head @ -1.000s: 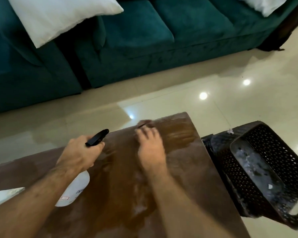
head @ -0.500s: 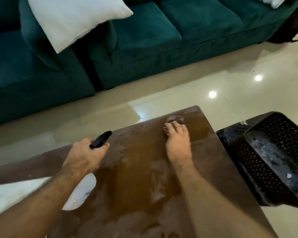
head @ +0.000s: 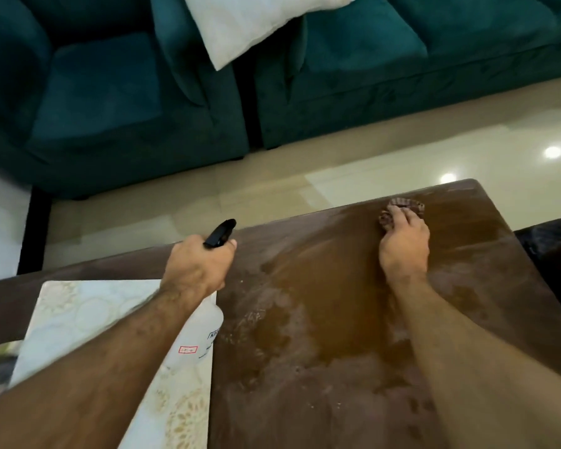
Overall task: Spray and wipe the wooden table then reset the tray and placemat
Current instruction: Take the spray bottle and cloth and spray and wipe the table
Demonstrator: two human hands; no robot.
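The person's left hand [head: 197, 270] is wrapped around the neck of a white spray bottle [head: 203, 332], fingers curled tight about it, with the black nozzle [head: 220, 233] poking out toward one o'clock above the knuckles. The bottle's body slants down under the forearm, over the right edge of a pale patterned placemat [head: 88, 322] that lies on the table [head: 486, 286] at about eight o'clock of the view. The right hand [head: 404, 246] lies palm down at two o'clock, near the table's far right corner, its fingers [head: 399, 215] held close together and pressing flat on a small brownish cloth [head: 405, 204], most of it hidden beneath them. Between the two arms the wooden top shows a wide wet, darker amber patch with whitish streaks and foam around its rim. A dark perforated basket [head: 554, 244] sits just beside the table's right edge at three o'clock, only partly in view. Beyond the table, across a glossy cream floor [head: 337, 147], stands a teal sofa [head: 402, 59] with a white cushion [head: 250, 24] at twelve o'clock.
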